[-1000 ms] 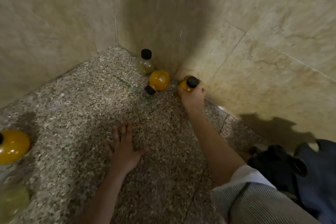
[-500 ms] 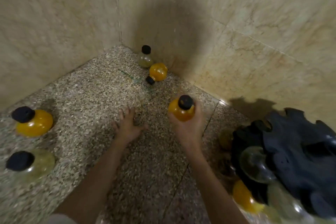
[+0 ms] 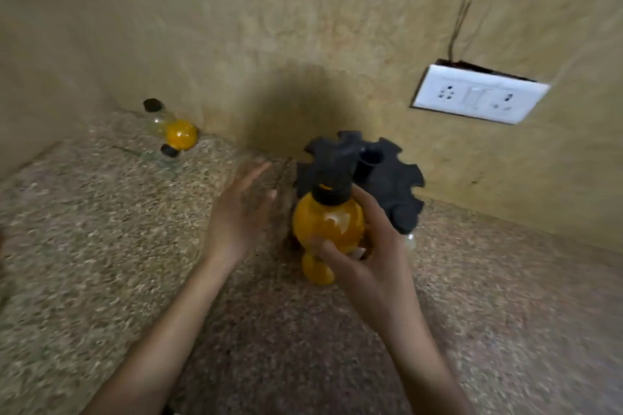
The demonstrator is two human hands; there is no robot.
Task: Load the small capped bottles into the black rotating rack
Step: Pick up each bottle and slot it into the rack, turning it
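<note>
My right hand point(image 3: 365, 254) grips a round orange bottle point(image 3: 328, 224) with a black cap, held upright just in front of the black rotating rack point(image 3: 387, 178). The rack stands on the speckled floor by the wall, its notched top plates showing. Another orange bottle point(image 3: 315, 269) hangs low in the rack, partly hidden by my hand. My left hand point(image 3: 241, 209) hovers to the left of the held bottle, fingers straight, holding nothing. In the far corner an orange bottle point(image 3: 180, 135) lies on its side next to a pale clear bottle point(image 3: 156, 116).
Beige stone walls meet in a corner at the back left. A white socket plate point(image 3: 478, 94) with a thin wire point(image 3: 465, 0) sits on the right wall above the rack. Speckled granite floor point(image 3: 84, 246) spreads around my arms.
My right hand has carried the orange bottle from the floor's middle up to the rack. My left hand lifted off the floor. The view swung right, bringing the rack and the socket plate into sight.
</note>
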